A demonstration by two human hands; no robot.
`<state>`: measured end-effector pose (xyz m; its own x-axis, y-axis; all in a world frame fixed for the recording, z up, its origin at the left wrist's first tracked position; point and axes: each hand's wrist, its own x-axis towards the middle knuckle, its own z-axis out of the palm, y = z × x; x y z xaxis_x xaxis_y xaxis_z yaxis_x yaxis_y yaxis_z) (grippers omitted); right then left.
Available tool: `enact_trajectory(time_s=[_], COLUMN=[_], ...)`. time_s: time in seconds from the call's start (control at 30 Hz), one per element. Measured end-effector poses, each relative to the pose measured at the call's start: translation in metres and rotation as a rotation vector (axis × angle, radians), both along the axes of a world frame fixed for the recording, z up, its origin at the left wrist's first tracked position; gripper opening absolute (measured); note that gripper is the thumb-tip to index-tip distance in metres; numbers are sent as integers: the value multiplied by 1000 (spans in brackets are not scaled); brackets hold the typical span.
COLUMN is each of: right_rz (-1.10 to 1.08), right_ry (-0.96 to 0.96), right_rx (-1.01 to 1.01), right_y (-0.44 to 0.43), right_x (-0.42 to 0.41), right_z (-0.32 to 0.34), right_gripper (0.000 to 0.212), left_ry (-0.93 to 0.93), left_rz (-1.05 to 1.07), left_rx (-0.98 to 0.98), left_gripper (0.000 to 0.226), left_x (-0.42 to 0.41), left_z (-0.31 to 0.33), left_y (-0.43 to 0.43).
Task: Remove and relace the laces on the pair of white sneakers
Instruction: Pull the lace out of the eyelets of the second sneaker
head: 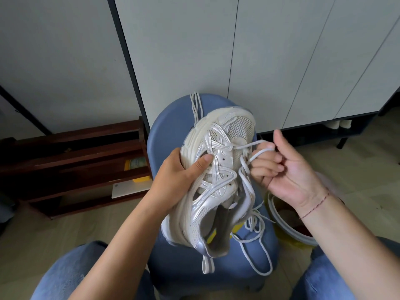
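A white and silver sneaker (218, 169) is held up over a blue stool (173, 263), toe pointing away, heel opening towards me. My left hand (184, 174) grips its left side, thumb pressed on the upper, fingers under the sole. My right hand (279, 167) curls its fingers round a loop of the white lace (257, 148) near the toe-end eyelets. The rest of that lace hangs loose down the right side onto the stool (257, 239). A second white lace (195, 105) lies over the stool's far edge. I see no other sneaker.
A dark wooden rack (71, 161) stands on the floor at left, with a yellow item inside. White cabinet doors (281, 61) rise behind the stool. A white-rimmed bin (287, 228) sits at right under my forearm. My knees in blue jeans (65, 276) frame the stool.
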<state>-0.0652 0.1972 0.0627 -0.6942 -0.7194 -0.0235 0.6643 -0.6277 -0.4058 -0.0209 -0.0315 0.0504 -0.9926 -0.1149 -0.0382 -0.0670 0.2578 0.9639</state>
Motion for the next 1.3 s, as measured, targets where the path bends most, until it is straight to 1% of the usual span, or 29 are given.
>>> enact_trajectory(time_s=[0.03, 0.07, 0.1, 0.13, 0.2, 0.23, 0.33, 0.37, 0.4, 0.43, 0.47, 0.57, 0.67, 0.7, 0.73, 0.77, 0.8, 0.83, 0.87, 0.93, 1.0, 1.03, 1.1, 1.13, 1.17, 1.2, 1.3], right_rz=[-61, -120, -178, -245, -381, -431, -522, -548, -561, -558, -532, -337, -29, -15, -72, -160, -258, -337, -380, -379, -392, -412, -456, -473, -483, -479, -408], right_ry=[40, 105, 176, 242, 388, 452, 696, 789, 851, 856, 779, 416, 197, 122, 62, 21, 15, 46, 99, 257, 435, 503, 600, 635, 628, 565, 240], right_rx=[25, 94, 215, 383, 783, 941, 1219, 1317, 1373, 1338, 1218, 671, 47, -74, -107, -75, 31, 179, 351, 683, 943, 1008, 1093, 1102, 1065, 971, 497], right_y=[2, 1, 0, -3, -12, -17, -26, -26, -24, -23, -23, -14, 3, 6, 8, 7, 5, 0, -6, -16, -26, -29, -31, -31, -31, -30, -20], right_x=[-1, -1, 2, 5, 12, 16, 20, 19, 17, 17, 17, 14, 3, 0, -2, -2, -1, 2, 6, 13, 20, 21, 22, 22, 21, 20, 13], right_z=[0, 3, 6, 6, -1, -3, -12, -12, -12, -10, -9, -2, 5, 7, 8, 8, 7, 7, 7, -1, -8, -11, -15, -14, -14, -12, 3], right_gripper=[26, 29, 35, 39, 35, 33, 37, 32, 28, 26, 25, 29, 31, 33, 35, 36, 37, 37, 36, 33, 26, 24, 28, 31, 31, 31, 36], left_ry=[-1, -5, -12, -19, -22, -24, -31, -32, -32, -32, -31, -45, -35, -32, -32, -34, -36, -40, -43, -41, -36, -34, -32, -33, -37, -42, -48], left_rz=[1, 8, 19, 31, 48, 52, 51, 50, 49, 48, 44, 17, 14, 21, 28, 33, 34, 31, 27, 29, 32, 33, 38, 47, 52, 50, 40], left_rx=[2, 0, -3, -8, -28, -34, -29, -27, -24, -20, -8, 98, 156, 160, 154, 136, 108, 82, 63, 43, 40, 41, 43, 45, 55, 73, 148], left_gripper=[78, 79, 82, 84, 83, 81, 79, 79, 79, 79, 79, 72, 63, 64, 67, 71, 74, 75, 76, 76, 76, 76, 76, 76, 75, 75, 69], left_x=[0, -1, -2, -2, -2, -2, -1, -1, -2, -2, -2, 0, 1, 1, 0, 0, -1, -1, -1, -2, -2, -2, -3, -3, -3, -3, -3], left_z=[-1, -2, -3, -5, -7, -7, -7, -6, -6, -5, -4, 1, 5, 5, 4, 2, 0, -2, -3, -5, -5, -5, -5, -5, -4, -4, -1], left_y=[1, 1, -1, -2, -4, -4, -4, -4, -5, -5, -5, -4, -3, -3, -4, -5, -5, -5, -5, -5, -5, -6, -8, -8, -9, -9, -11])
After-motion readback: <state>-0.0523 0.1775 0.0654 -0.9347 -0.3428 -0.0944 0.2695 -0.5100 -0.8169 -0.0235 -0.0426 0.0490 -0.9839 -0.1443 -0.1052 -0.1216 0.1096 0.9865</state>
